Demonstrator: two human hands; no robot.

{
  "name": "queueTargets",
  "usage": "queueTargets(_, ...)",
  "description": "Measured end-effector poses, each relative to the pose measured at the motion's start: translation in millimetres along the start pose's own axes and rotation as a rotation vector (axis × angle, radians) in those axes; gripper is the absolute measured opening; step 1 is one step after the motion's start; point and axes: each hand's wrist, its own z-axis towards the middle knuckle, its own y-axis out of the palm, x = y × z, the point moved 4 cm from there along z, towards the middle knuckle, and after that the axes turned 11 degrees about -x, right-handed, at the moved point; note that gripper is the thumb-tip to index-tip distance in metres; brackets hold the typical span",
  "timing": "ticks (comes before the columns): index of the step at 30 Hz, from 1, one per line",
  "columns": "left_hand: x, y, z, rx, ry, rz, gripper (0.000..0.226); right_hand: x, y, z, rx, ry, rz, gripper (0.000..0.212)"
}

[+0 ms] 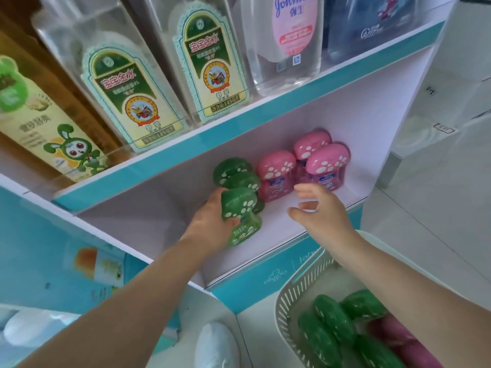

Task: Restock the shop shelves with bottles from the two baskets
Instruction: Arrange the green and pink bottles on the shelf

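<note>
2 shelf bottles (235, 174) partly behind held green bottle (239, 205); basket (297, 293) cropped.

Left hand (210, 221) gripping green bottle (240, 208) on shelf (279, 224), right hand (322, 208) open

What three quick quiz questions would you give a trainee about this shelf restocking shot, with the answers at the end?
1. True or false: the right hand is holding something.
2. What colour is the bottle that the left hand grips? A pink, B green, C blue.
3. How many pink bottles stand on the lower shelf?
Key: 1 false, its fingers are spread and hold nothing; 2 B; 3 three.
</note>
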Motion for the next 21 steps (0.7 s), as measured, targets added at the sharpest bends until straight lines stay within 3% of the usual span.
queueTargets(4,-13.3,-0.2,-1.0,-0.050,-0.101,0.094,0.054,-3.9,4.7,1.6,-0.005,-0.001,0.012,0.042)
queueTargets(13,-38.2,-4.3,6.4,-0.021,-0.239,0.302,0.060,-6.3,17.8,1.0,-0.049,-0.011,-0.012,0.040)
queueTargets(17,-37.8,-6.9,12.3,-0.004,-0.215,0.424,0.073,-3.3,22.1,1.2,-0.066,0.006,-0.007,0.039)
queueTargets(21,-34.3,-2.9,18.2,0.058,-0.181,0.484,0.060,-0.8,28.9,1.6,-0.091,-0.011,-0.044,0.038)
